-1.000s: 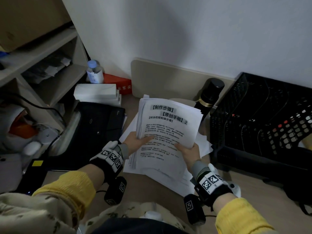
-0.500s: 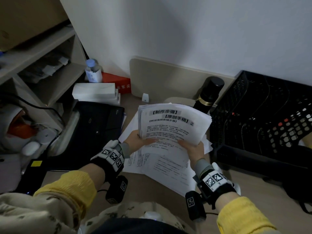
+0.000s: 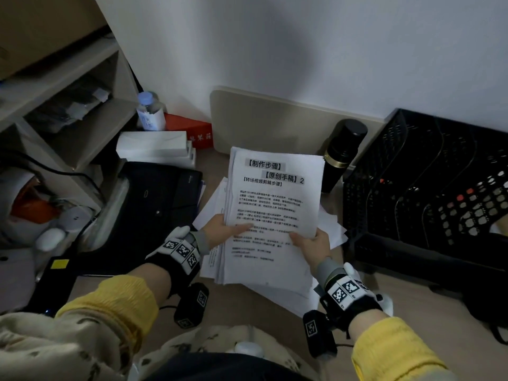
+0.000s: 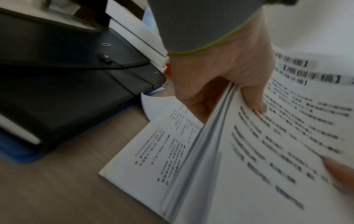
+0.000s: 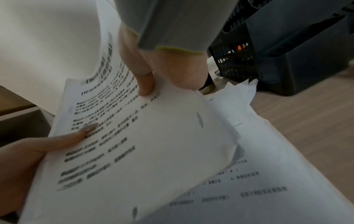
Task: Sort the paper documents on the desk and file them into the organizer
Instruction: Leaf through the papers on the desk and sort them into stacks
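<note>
A thick stack of printed white papers (image 3: pixel 272 204) is held tilted above the desk, its lower edge near the loose sheets (image 3: pixel 275 287) lying beneath. My left hand (image 3: pixel 222 229) grips the stack's left edge, thumb on top (image 4: pixel 252 97), fingers underneath. My right hand (image 3: pixel 310 243) pinches the right edge, thumb on the top page (image 5: pixel 145 84). The black mesh organizer (image 3: pixel 428 188) with several upright slots stands to the right of the papers, apart from them.
A black flask (image 3: pixel 343 152) stands between the papers and the organizer. A black folder (image 3: pixel 154 204) lies left of the papers, white boxes (image 3: pixel 156 147) and a water bottle (image 3: pixel 149 111) behind it. Shelves (image 3: pixel 68 105) fill the left side. A beige board (image 3: pixel 275 125) leans on the wall.
The stack dipped flatter half a second ago and now stands tilted upright again. Both hands have kept their grip on its edges.
</note>
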{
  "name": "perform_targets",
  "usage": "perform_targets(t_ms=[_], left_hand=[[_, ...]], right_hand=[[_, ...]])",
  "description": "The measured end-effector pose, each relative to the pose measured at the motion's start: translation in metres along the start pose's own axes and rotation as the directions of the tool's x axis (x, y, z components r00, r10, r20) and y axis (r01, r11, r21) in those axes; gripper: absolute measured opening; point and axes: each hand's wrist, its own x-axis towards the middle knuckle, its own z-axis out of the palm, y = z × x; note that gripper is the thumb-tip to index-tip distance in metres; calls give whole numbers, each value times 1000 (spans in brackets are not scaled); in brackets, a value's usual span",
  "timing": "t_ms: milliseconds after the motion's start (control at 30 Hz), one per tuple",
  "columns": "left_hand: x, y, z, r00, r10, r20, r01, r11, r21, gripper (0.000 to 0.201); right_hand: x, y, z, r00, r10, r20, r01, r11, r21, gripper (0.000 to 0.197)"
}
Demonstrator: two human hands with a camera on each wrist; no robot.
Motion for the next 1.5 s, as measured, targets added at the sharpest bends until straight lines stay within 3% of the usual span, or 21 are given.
perform_targets(t_ms=[167, 300, 433, 567, 700, 767, 933, 1033, 1167, 1300, 1500], left_hand=[[-4, -12, -3, 984, -134, 114, 145, 986, -87, 41], [5, -23, -4, 990, -136, -25, 136, 991, -1, 50], [7, -25, -3, 984, -162, -80, 168, 983, 73, 45], [7, -33, -4, 979, -160, -130, 179, 972, 151, 42], [12, -42, -5, 969, -181, -168, 210, 961, 178, 42], [14, -44, -5, 967, -183, -179, 215, 960, 178, 42], [15, -46, -6, 961, -200, -191, 236, 954, 186, 42], [15, -48, -8, 957, -197, -215, 235, 957, 172, 42], [13, -46, -15, 954, -176, -241, 217, 964, 156, 42], [10, -40, -21, 938, -165, -304, 216, 966, 144, 41], [8, -37, -23, 922, -167, -351, 231, 961, 149, 39]], right_hand=[[4, 7, -5, 988, 141, 65, -141, 990, -1, 34], [15, 12, -7, 974, 206, 90, -202, 978, -55, 43], [25, 24, -18, 959, 280, -45, -281, 913, -295, 55], [32, 39, -44, 908, 340, -244, -414, 817, -401, 70], [28, 47, -52, 852, 480, -209, -524, 787, -327, 55], [27, 48, -52, 849, 496, -180, -528, 791, -311, 42], [21, 43, -41, 871, 476, -122, -485, 795, -364, 23], [18, 43, -36, 876, 466, -123, -476, 798, -369, 32], [21, 38, -43, 940, 237, -244, -324, 844, -428, 43], [19, 30, -49, 915, 83, -394, -231, 910, -345, 32], [9, 14, -46, 853, -91, -514, -31, 974, -223, 35]])
